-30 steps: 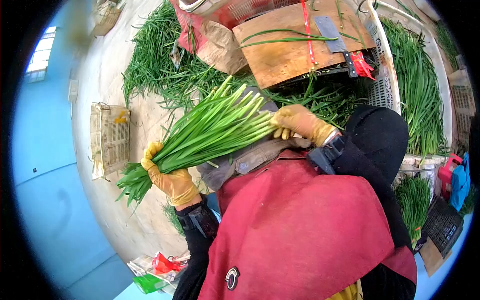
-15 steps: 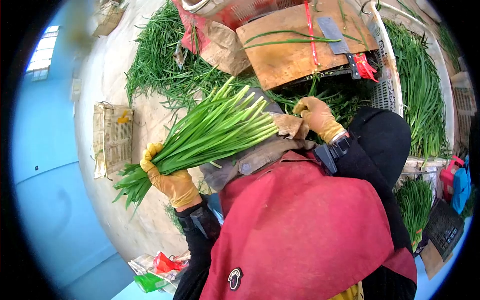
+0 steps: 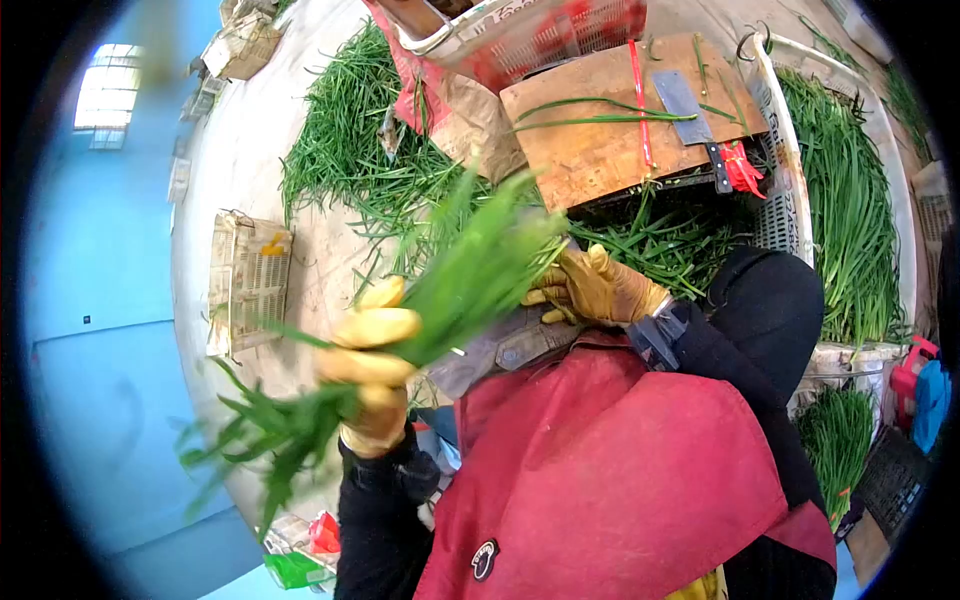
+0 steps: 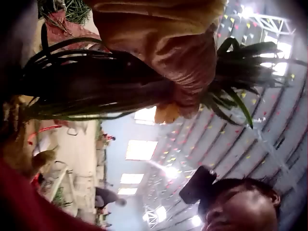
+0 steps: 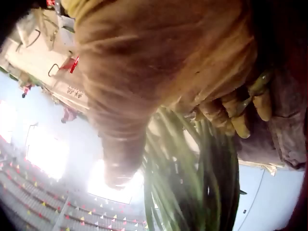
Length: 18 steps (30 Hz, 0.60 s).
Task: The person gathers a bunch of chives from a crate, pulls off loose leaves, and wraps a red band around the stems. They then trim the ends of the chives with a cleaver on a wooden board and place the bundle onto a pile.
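Observation:
In the head view my gloved left hand [image 3: 375,360] grips a bunch of garlic chives [image 3: 480,270] around its leafy part, the leaf tips hanging out below the fist. Motion blurs both the bunch and this hand. The pale stem ends point up and right, toward my gloved right hand [image 3: 605,285]. That hand is spread at the stem ends, and in the right wrist view its thumb [image 5: 118,163] is straight beside the stems [image 5: 192,168], with the fingers loosely bent. The left wrist view shows the bunch dark, passing through the left hand [image 4: 168,53].
Ahead lies a wooden board [image 3: 590,150] with a cleaver [image 3: 690,115], a few loose leaves and a red strip. Loose chives [image 3: 350,130] cover the floor to its left. A white crate [image 3: 795,150] full of chives stands at right, a worn basket [image 3: 250,280] at left.
The left hand has raised and tilted the bunch toward the camera. The right hand went from the stem ends out toward the loose greens, then came back to the stem ends with fingers spread.

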Each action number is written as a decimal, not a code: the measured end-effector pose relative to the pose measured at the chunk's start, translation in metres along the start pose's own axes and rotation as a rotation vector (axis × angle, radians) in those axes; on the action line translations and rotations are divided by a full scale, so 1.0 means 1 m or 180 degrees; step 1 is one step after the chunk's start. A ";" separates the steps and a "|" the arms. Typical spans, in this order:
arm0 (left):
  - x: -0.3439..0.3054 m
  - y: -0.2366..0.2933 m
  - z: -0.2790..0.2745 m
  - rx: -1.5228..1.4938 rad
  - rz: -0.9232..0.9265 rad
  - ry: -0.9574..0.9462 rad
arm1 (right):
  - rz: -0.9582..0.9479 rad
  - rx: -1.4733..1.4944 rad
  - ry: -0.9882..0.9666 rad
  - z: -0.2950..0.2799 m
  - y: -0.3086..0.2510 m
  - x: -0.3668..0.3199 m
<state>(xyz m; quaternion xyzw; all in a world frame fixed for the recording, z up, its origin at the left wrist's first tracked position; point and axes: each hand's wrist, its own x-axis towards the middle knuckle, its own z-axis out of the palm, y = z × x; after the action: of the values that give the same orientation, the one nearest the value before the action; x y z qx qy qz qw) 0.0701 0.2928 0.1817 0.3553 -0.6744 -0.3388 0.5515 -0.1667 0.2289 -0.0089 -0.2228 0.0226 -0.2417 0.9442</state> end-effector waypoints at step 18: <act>-0.042 0.051 -0.039 -0.0475 -0.2628 -0.2682 | -0.0654 0.0713 0.1380 -0.016 -0.001 0.053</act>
<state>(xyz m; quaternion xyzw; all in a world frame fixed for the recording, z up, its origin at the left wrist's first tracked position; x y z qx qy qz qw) 0.1086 0.3523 0.2103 0.3834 -0.6156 -0.6836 0.0824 -0.1226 0.1969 -0.0198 -0.0610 0.1747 -0.3794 0.9066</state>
